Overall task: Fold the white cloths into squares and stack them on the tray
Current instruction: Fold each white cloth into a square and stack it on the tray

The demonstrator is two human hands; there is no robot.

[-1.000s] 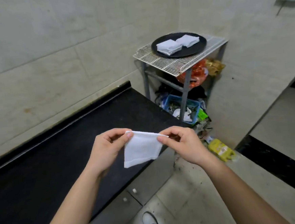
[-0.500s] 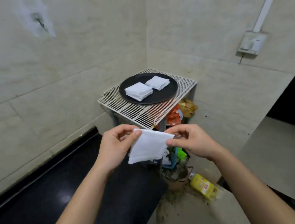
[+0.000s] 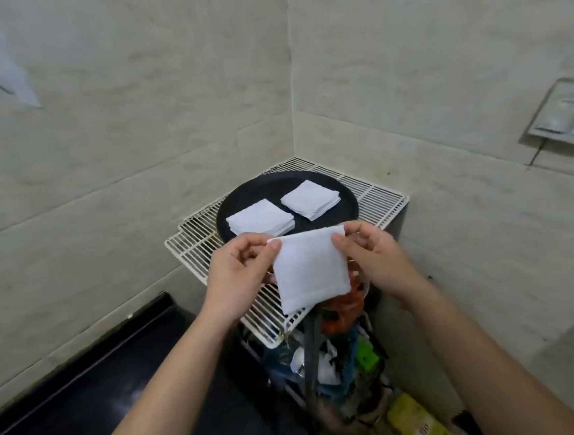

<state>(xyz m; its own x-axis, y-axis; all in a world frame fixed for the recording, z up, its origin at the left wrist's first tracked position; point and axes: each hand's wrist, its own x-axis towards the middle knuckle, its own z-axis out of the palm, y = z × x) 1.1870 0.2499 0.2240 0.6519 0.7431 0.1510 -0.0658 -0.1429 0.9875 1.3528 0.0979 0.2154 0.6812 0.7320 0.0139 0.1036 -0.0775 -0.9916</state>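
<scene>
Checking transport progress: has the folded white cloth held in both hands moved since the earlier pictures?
Yes. The folded white cloth has come from above the black counter towards the round black tray on the white wire rack.

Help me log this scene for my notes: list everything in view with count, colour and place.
Held cloth: one, white, hanging in front of the rack.
Folded cloth stacks: two, white, side by side on the tray.
Tray: one, black, on the rack.
Wire rack: one, white, in the wall corner.
Counter: one, black, lower left.
Yellow packet: one, on the floor.
Wall box: one, pale, right wall.
Left hand: pinches the held cloth's top left corner.
Right hand: pinches its top right corner.
</scene>
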